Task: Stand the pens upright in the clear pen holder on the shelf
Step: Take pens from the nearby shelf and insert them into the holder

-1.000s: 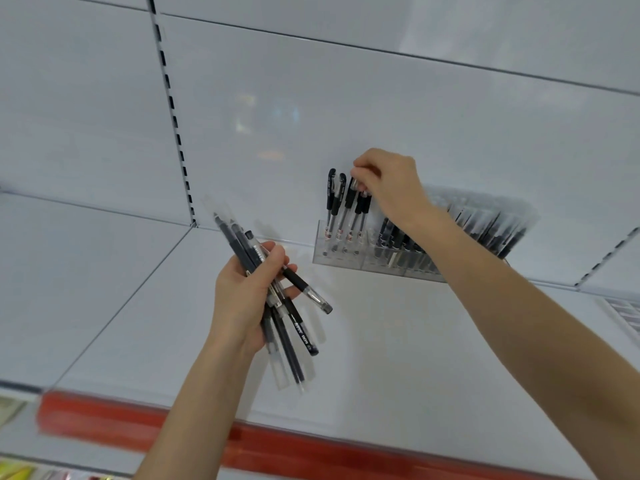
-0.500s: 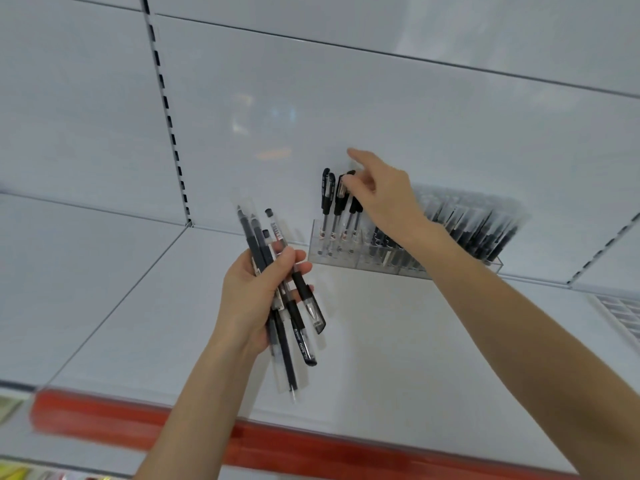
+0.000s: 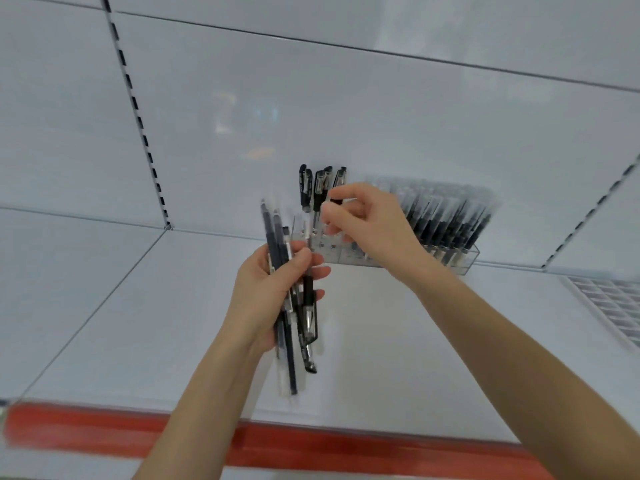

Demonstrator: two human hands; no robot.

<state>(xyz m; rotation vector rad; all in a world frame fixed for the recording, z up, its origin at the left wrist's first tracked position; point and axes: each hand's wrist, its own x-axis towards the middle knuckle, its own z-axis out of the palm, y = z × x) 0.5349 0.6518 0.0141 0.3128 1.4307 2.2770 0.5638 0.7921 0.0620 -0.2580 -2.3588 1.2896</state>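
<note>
My left hand (image 3: 265, 292) grips a bundle of several black pens (image 3: 290, 362), some in clear sleeves, held roughly upright above the white shelf (image 3: 381, 358). The clear pen holder (image 3: 465, 259) stands at the back of the shelf against the wall. Several black capped pens (image 3: 304, 185) stand upright in its left end, and many sleeved pens (image 3: 446, 216) lean in its right part. My right hand (image 3: 370, 223) hovers in front of the holder's middle, thumb and forefinger slightly apart near the tops of the bundle, holding nothing. It hides the holder's centre.
A red price strip (image 3: 311, 445) runs along the shelf's front edge. A white grid tray (image 3: 613, 303) lies at the right. A slotted upright (image 3: 138, 116) climbs the back wall at the left.
My right hand let go of the pen it set in the holder and drew back and down toward the bundle. My left hand raised the bundle closer to the holder.
</note>
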